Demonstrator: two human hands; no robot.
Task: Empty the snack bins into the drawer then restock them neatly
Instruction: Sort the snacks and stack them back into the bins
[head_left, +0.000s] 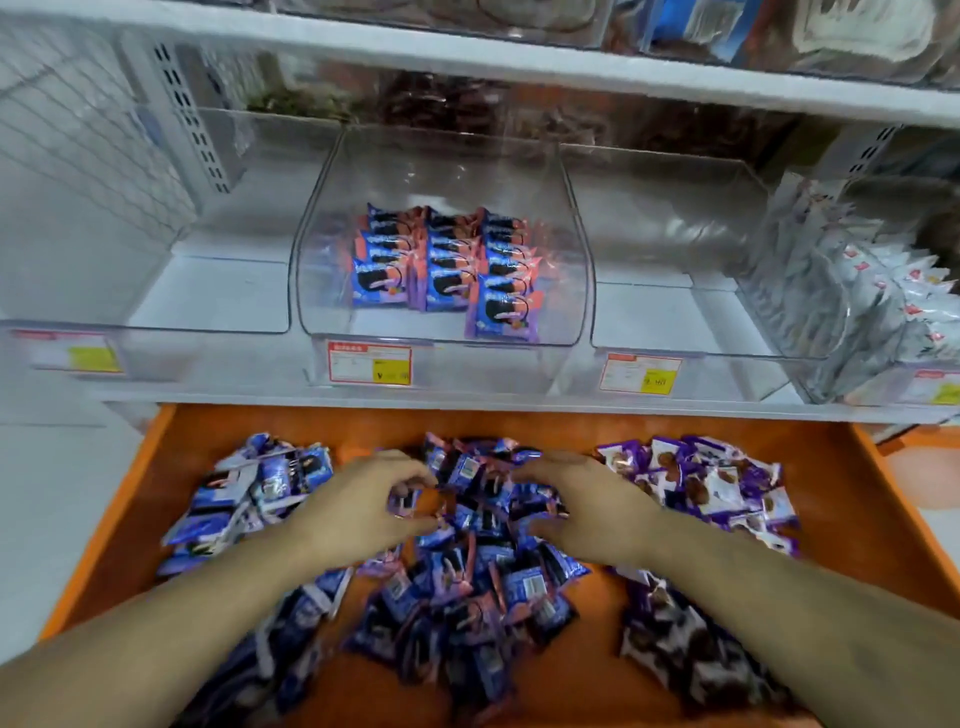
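Observation:
An orange drawer (878, 525) is pulled out below the shelf and holds loose snack packets in piles. The middle pile of blue-and-pink packets (467, 577) lies under both my hands. My left hand (358, 509) curls its fingers and thumb round a packet at the pile's top. My right hand (587, 504) claws over packets beside it, thumb and fingertips closing on them. Above, the middle clear bin (441, 340) holds neat rows of the same blue-and-pink packets (447, 265). The left bin (156, 325) and the right bin (675, 351) hold nothing.
A pile of blue-and-white packets (249, 493) lies at the drawer's left. Purple cookie packets (717, 483) lie at its right, with darker ones (691, 660) nearer me. A far-right bin holds white packets (883, 296). Price labels (370, 364) front the bins. More shelves rise above.

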